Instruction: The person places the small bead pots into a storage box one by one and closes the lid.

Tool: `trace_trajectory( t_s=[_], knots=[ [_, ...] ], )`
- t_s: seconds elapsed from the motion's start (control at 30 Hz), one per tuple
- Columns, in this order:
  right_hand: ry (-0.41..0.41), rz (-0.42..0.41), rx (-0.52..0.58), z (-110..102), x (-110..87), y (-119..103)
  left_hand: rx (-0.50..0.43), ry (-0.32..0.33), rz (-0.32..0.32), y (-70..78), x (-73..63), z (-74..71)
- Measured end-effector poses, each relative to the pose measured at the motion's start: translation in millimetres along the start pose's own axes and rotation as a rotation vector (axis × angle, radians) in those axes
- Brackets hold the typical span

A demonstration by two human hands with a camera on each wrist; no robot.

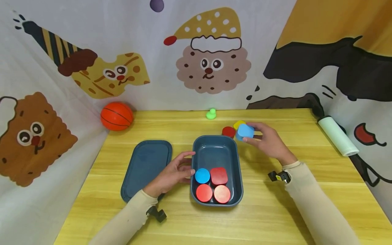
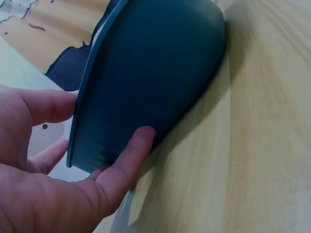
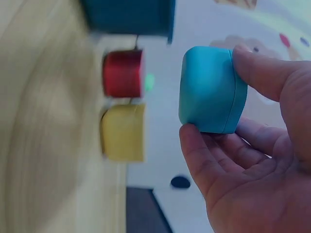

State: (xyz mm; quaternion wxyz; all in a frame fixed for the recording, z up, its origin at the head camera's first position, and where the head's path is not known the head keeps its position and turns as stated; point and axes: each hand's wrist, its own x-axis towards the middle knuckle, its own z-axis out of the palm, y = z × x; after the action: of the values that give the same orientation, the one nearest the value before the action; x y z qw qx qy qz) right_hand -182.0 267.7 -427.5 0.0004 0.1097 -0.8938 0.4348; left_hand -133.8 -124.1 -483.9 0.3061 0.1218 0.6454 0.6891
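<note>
Over my remote feed, the right hand (image 1: 267, 141) pinches a light-blue block (image 1: 245, 132), raised above the counter (image 1: 275, 211) toward its far edge, near a red block (image 1: 228, 131) and a yellow block (image 1: 239, 124). My left hand (image 1: 173, 173), fingers spread, touches the left side of a dark container (image 1: 215, 154) holding one blue and three red pieces. A dark lid (image 1: 148, 163) lies nearer the counter's left edge.
</note>
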Motion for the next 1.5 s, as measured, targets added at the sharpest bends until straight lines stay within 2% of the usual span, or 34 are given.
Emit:
trace_trajectory(
  t_s=[0.13,0.33,0.53,0.73,1.13,1.5],
  knots=[
    [0.001,-0.061,0.004,9,0.2,-15,-0.002,-0.002,0.003,-1.4,0.0,0.3],
    [-0.027,-0.084,0.031,23,6.2,-32,0.003,0.008,0.0,1.1,0.4,1.5],
    [-0.074,-0.133,0.031,42,10.0,-44,0.015,0.01,-0.01,4.4,0.6,2.0],
    [-0.14,-0.202,-0.025,61,10.2,-57,0.01,0.0,-0.013,5.4,0.8,1.0],
    [-0.279,-0.277,-0.175,94,6.9,-58,0.011,-0.003,-0.035,8.0,1.9,1.7],
    [-0.414,-0.306,-0.26,108,7.9,-59,0.014,-0.003,-0.043,8.5,1.8,1.3]
  ],
)
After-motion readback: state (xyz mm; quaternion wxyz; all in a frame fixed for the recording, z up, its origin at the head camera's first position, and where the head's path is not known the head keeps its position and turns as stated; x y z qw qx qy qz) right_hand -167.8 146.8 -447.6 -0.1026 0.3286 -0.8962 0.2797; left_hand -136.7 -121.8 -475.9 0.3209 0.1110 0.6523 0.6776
